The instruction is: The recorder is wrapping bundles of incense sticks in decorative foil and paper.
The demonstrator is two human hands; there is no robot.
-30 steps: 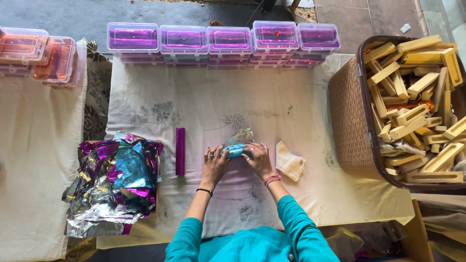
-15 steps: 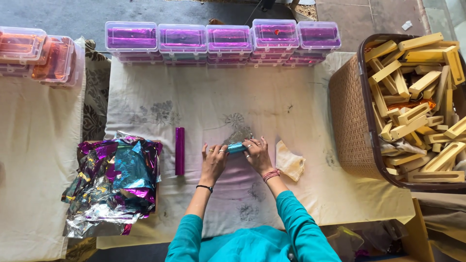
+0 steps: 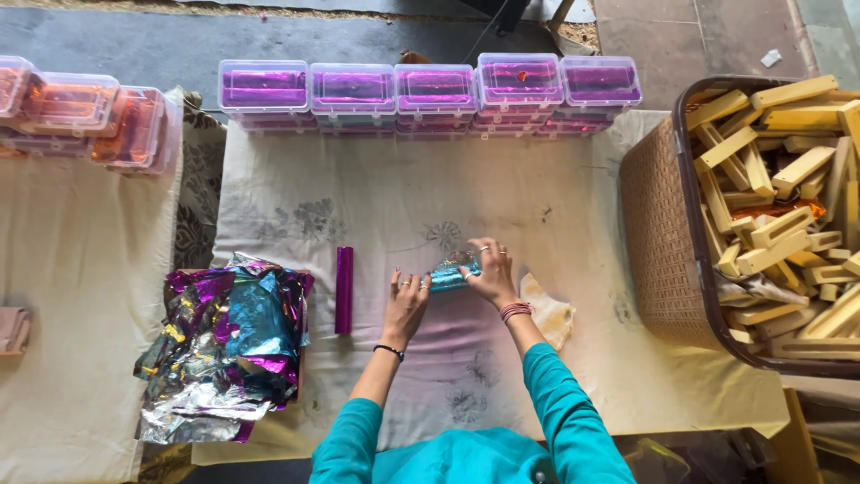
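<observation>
Two hands: my left hand [image 3: 405,303] and right hand [image 3: 489,273] both closed on the blue foil roll [image 3: 451,273]
Axis: roll lies crosswise between them
Nearer: right hand

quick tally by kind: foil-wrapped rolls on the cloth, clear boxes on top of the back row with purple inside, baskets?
Foil-wrapped rolls: 2, purple roll and blue roll, held by the left hand and right hand
Purple-filled clear boxes, top layer: 5
Brown basket: 1
Total: 8
</observation>
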